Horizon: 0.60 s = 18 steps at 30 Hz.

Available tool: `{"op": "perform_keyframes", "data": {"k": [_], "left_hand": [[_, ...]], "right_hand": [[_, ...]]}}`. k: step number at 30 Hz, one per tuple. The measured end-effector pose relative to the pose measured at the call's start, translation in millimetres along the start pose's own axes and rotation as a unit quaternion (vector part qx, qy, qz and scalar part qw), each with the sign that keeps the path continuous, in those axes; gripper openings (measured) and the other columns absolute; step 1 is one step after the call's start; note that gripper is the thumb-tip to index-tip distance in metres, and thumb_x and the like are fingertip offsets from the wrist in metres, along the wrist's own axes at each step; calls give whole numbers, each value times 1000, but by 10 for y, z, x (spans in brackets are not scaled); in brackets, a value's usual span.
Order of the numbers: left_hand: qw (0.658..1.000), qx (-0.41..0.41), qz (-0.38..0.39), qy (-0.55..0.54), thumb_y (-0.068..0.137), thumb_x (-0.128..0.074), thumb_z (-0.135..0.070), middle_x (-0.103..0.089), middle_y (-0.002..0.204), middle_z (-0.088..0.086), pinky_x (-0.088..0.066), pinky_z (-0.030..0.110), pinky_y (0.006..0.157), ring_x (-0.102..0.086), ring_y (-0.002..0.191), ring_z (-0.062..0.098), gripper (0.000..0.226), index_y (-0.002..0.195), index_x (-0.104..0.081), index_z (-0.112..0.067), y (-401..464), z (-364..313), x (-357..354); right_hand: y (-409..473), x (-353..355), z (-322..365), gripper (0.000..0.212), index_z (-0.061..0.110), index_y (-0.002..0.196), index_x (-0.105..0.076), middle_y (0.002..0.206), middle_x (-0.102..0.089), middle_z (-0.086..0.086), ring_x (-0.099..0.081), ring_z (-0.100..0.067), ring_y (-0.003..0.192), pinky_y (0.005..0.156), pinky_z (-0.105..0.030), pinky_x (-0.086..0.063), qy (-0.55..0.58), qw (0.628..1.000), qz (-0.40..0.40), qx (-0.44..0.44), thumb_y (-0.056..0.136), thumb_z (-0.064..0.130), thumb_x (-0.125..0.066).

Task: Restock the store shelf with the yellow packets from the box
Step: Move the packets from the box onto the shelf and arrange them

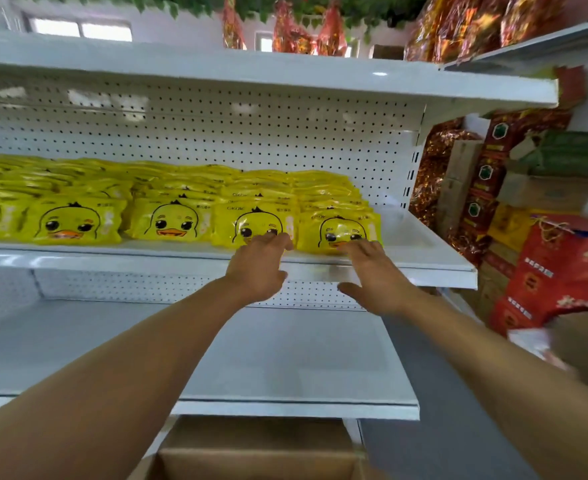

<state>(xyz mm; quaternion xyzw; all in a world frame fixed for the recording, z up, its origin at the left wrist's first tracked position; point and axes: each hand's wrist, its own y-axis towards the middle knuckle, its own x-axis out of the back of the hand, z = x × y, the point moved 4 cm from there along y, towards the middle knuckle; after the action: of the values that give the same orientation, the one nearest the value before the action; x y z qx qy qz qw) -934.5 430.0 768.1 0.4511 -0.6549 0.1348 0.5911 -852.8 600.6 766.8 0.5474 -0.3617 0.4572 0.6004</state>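
Two hands reach the middle shelf [424, 258]: left hand [258, 268] and right hand [375, 275], fingers straight, touching the rightmost yellow packets [168, 223], gripping nothing. Near below sits the open cardboard box [251, 462], its contents hidden. Red gift boxes [555, 271] stack far right.

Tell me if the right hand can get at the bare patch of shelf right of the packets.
Probably yes: the right hand is open at the shelf edge, and nothing blocks that patch.

white shelf [424, 251] | rows of yellow packets [171, 223] stacked, apparently several deep
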Motion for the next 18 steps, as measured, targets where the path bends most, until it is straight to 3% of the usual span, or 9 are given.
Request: {"op": "perform_keyframes", "data": {"k": [10, 18], "left_hand": [[983, 17, 181, -5, 86, -61, -22, -54, 124, -2, -45, 35, 92, -49, 113, 18, 39, 122, -47, -23, -1329, 758, -776], [943, 45, 330, -20, 85, -57, -19, -50, 128, -1, -43, 40, 98, -47, 121, 20, 42, 125, -46, -24, -2097, 1035, -1656]], "right_hand": [[-938, -1118, 688, 60, 12, 138, -34, 143, -30, -8, -27, -26, 131, 106, -39, -33, 34, 989, 126, -74, 88, 29, -60], [-1781, -2047, 614, 58, 14, 139, -32, 141, -30, -7, -30, -23, 131, 103, -31, -32, 93, 943, 245, -206, 88, 25, -59]]}}
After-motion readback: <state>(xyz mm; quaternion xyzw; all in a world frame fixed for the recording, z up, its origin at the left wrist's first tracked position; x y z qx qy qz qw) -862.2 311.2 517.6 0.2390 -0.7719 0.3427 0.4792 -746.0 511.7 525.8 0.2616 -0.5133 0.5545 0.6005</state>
